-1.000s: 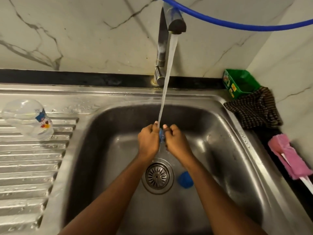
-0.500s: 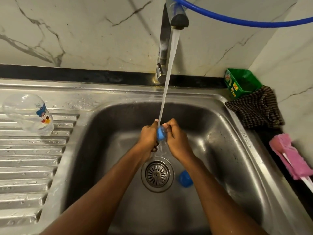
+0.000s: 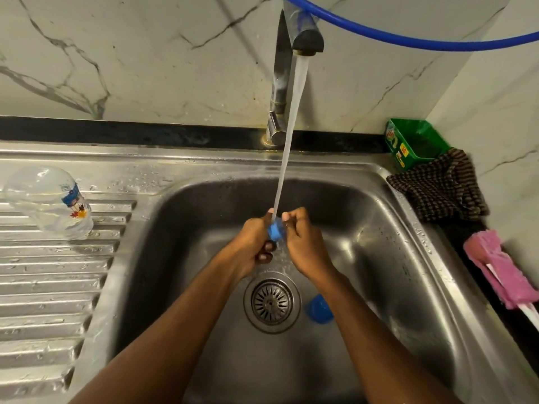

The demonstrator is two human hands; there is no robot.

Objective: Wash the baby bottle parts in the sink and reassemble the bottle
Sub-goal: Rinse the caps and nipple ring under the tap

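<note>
Head view: the left hand point(image 3: 250, 243) and right hand point(image 3: 303, 243) both pinch a small blue bottle part point(image 3: 275, 231) under the faucet point(image 3: 306, 45) stream, above the sink point(image 3: 408, 217) drain point(image 3: 272, 301). Another blue part point(image 3: 319, 309) lies beside the drain. The clear bottle point(image 3: 49, 199) sits on the drainboard point(image 3: 43, 287).

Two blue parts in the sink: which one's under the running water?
The blue part held between the left hand and right hand, in the stream. The other blue piece lies beside the drain, untouched.
</note>
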